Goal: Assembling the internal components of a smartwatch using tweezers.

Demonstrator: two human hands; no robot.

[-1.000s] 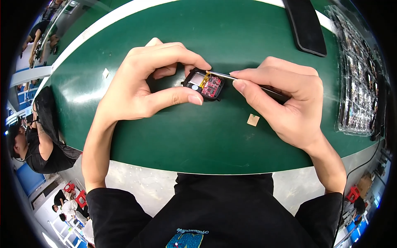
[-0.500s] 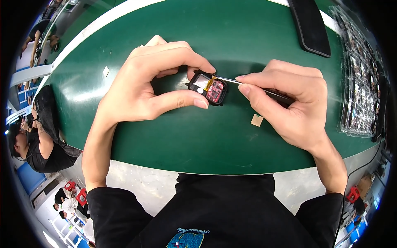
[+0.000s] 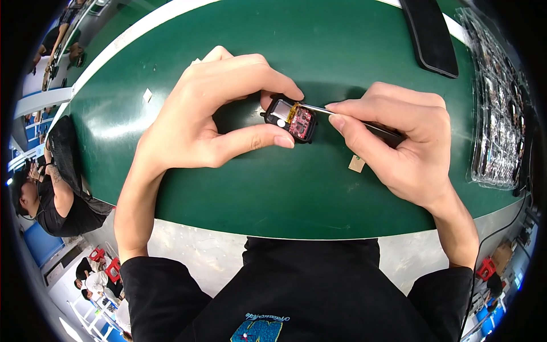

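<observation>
Since the tool (image 3: 318,109) pinched by the right hand (image 3: 403,130) stays at the ribbon (image 3: 293,112), work there seems ongoing, the case (image 3: 290,119) held between thumb and forefinger of the left hand (image 3: 206,117).

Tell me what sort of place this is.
Probably an electronics assembly or repair workshop: there's a green worktable, a small open black case showing a red circuit board, and clear plastic trays at the right.
</observation>
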